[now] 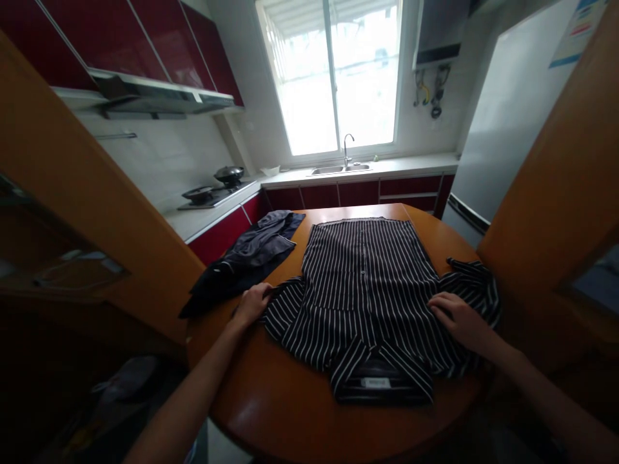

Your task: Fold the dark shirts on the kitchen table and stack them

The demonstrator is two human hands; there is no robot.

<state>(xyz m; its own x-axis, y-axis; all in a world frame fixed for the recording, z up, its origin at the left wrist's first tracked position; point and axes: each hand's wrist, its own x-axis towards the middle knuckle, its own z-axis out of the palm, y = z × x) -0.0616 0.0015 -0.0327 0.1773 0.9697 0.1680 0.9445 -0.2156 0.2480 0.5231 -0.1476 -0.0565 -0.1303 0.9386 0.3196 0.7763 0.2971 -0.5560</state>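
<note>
A black shirt with white stripes lies spread front side up, its collar toward me and its hem toward the window. Buttons run down its middle, and a pale label shows inside the collar. At the end of the left-lying sleeve, my left hand has its fingers closed on the fabric edge. My right hand rests on the shirt's right side near the other sleeve, thumb and fingers slightly apart. That sleeve lies bent and bunched by the table's right edge.
A round wooden table carries the shirt. Dark garments lie heaped at its left edge. Beyond are a stove with pans, a counter with a sink, a window and a fridge. Orange wooden frames stand on both sides.
</note>
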